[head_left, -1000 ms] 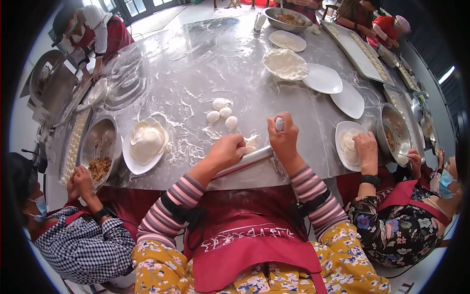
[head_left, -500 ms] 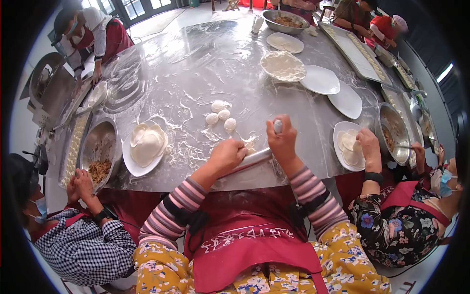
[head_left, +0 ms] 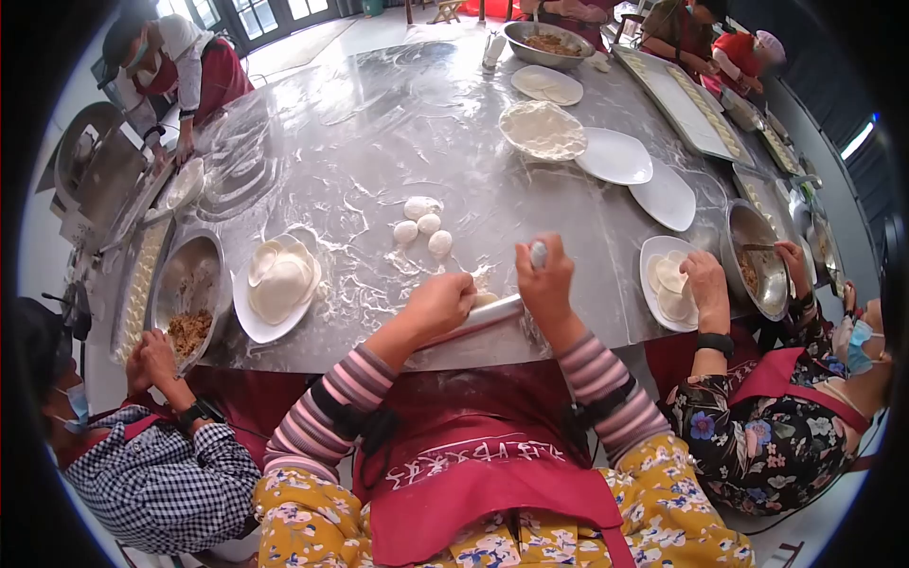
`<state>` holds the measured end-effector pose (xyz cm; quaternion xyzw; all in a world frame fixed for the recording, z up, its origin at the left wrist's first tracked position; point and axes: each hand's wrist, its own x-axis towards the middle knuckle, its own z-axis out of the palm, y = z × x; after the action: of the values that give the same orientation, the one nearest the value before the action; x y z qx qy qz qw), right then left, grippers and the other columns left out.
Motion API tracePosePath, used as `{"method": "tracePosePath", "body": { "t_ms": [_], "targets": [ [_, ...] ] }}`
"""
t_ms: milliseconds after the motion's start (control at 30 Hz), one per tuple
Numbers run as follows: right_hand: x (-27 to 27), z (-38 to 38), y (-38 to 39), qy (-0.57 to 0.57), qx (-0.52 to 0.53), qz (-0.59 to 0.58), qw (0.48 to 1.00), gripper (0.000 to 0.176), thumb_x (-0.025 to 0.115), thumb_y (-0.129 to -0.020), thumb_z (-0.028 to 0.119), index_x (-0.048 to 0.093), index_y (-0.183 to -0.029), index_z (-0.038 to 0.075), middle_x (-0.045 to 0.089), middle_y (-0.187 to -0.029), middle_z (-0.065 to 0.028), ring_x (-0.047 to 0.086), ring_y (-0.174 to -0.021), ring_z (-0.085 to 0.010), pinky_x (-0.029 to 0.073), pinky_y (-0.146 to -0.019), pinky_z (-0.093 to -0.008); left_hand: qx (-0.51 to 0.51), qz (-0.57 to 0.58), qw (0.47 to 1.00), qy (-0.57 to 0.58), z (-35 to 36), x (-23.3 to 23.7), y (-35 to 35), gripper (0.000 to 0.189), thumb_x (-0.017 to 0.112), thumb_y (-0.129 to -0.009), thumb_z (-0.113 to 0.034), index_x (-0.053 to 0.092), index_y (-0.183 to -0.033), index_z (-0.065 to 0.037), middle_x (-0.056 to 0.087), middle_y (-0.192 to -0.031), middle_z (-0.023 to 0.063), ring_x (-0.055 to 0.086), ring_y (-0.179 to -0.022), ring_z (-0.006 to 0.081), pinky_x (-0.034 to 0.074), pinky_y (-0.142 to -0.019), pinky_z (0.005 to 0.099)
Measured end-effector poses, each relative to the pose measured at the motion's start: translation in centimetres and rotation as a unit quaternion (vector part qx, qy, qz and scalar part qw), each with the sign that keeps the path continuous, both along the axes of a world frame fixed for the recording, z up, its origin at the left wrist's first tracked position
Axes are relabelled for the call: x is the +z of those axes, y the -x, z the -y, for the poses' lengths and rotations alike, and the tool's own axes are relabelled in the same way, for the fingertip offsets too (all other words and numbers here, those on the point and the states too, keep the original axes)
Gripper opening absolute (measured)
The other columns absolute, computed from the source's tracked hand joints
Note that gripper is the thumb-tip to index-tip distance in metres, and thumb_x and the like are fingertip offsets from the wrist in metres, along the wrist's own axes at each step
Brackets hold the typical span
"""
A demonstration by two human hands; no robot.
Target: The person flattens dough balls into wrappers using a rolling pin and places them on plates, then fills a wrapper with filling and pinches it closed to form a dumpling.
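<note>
My right hand (head_left: 546, 273) is wrapped round a metal rolling pin (head_left: 492, 313), and a pale grey end pokes out of the top of the fist. The pin's shiny length lies near the table's front edge. Beside it, my left hand (head_left: 441, 301) is closed, fingers pinched at a piece of dough (head_left: 484, 299) that is mostly hidden by the hand and the pin. Just beyond lie several small floury dough pieces (head_left: 429, 223). To the left, a white plate (head_left: 260, 331) bears a stack of round dough wrappers (head_left: 282, 287).
A metal bowl of filling (head_left: 192, 327) stands at left by a co-worker's hands (head_left: 156, 362). On the right, another person's hand (head_left: 705, 289) touches wrappers on a plate (head_left: 653, 248). Farther off are a flour bowl (head_left: 543, 131), white plates (head_left: 614, 155) and a dumpling tray (head_left: 663, 90).
My right fist has shifted slightly toward me with the pin. The co-worker on the right has raised the hand holding a utensil over their bowl. The whole view has drifted slightly.
</note>
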<state>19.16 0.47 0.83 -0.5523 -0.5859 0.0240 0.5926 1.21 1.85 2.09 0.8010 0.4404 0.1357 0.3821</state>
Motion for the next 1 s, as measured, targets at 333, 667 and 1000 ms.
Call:
{"method": "tracePosePath", "body": {
  "t_ms": [333, 667, 1000],
  "targets": [
    [0.3, 6.2, -0.8, 0.025, -0.003, -0.007, 1.000, 0.021, 0.067, -0.077, 0.003, 0.047, -0.085, 0.005, 0.053, -0.064, -0.0151, 0.054, -0.053, -0.0359, 0.042, -0.047, -0.0385, -0.024, 0.018, 1.000, 0.002, -0.9, -0.7, 1.2, 0.014, 0.060, -0.079, -0.012, 0.060, -0.083, 0.002, 0.061, -0.071, 0.0164, 0.060, -0.067, 0.0244, 0.047, -0.063, 0.0344],
    [0.2, -0.2, -0.2, 0.004, 0.026, -0.002, 1.000, 0.021, 0.067, -0.077, 0.004, 0.048, -0.085, 0.006, 0.053, -0.064, -0.0149, 0.055, -0.054, -0.0362, 0.042, -0.047, -0.0396, -0.021, 0.015, 1.000, 0.010, -1.5, 0.3, -1.1, 0.013, 0.057, -0.079, -0.011, 0.059, -0.084, 0.001, 0.063, -0.082, 0.0200, 0.062, -0.077, 0.0333, 0.047, -0.065, 0.0380],
    [0.1, 2.6, -0.4, -0.005, -0.013, 0.019, 1.000, 0.020, 0.067, -0.077, 0.004, 0.048, -0.084, 0.005, 0.052, -0.065, -0.0156, 0.055, -0.053, -0.0366, 0.042, -0.047, -0.0392, -0.047, 0.021, 0.998, 0.039, 0.1, 0.6, 0.8, 0.013, 0.059, -0.077, -0.010, 0.057, -0.082, 0.002, 0.061, -0.074, 0.0169, 0.061, -0.071, 0.0279, 0.047, -0.064, 0.0357]
  ]
}}
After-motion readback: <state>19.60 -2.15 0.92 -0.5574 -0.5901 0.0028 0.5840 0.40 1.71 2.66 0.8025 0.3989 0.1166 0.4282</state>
